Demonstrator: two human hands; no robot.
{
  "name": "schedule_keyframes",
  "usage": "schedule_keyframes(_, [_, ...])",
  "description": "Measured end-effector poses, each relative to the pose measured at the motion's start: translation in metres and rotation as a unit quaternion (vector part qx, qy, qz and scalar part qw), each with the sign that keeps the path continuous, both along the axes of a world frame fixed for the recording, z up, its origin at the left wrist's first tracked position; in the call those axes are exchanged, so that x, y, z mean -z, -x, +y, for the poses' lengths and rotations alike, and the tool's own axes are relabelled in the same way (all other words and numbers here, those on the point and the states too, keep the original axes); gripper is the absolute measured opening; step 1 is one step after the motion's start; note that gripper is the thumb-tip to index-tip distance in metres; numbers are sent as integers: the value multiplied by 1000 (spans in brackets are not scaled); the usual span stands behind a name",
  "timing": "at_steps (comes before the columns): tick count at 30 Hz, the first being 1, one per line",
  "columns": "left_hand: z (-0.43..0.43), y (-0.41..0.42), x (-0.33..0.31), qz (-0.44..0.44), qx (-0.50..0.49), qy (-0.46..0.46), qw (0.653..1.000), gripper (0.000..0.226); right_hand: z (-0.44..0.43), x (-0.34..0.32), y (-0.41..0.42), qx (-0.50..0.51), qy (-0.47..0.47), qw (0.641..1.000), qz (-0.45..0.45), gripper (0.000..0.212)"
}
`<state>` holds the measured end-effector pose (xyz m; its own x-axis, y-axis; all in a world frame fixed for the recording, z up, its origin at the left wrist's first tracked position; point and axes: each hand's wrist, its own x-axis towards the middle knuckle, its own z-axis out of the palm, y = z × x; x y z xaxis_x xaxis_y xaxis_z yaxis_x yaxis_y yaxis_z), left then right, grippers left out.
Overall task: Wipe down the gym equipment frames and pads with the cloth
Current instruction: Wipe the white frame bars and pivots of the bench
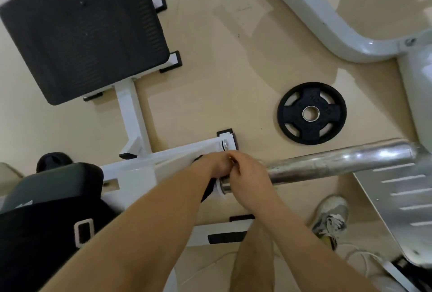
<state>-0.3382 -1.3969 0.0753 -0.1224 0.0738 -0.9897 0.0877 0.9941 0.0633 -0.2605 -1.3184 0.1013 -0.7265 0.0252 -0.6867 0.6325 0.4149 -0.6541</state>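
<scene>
Head view: both hands meet in the middle of the frame, at the near end of a chrome bar (339, 161) that runs to the right edge. The left hand (211, 165) has its grip clamped on a dark cloth (207, 190), which hangs just below it against the bar end. The right hand (249, 177) lies over the bar end, its grip curled round it, touching the left hand. Behind them is the white frame (133, 114), with a black ribbed plate (81, 32) at upper left and a black seat pad (53, 186) at lower left. A black weight plate (301, 133) lies flat on the floor (222, 58), right of centre.
</scene>
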Motion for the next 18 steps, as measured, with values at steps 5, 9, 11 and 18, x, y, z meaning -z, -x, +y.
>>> schedule_keyframes(5, [-8,-14,-8,134,71,8,988,30,0,-17,-11,80,52,995,-15,46])
schedule_keyframes(9, [-23,-47,-33,257,-37,-71,963,21,-9,-31,-18,80,51,995,-6,47])
schedule_keyframes(11, [-30,-57,-32,293,-36,-101,950,20,-14,-29,-17,81,43,996,-4,46])
schedule_keyframes(18, [-11,-15,4,135,27,28,990,45,-2,-30,-10,96,-31,995,-7,32])
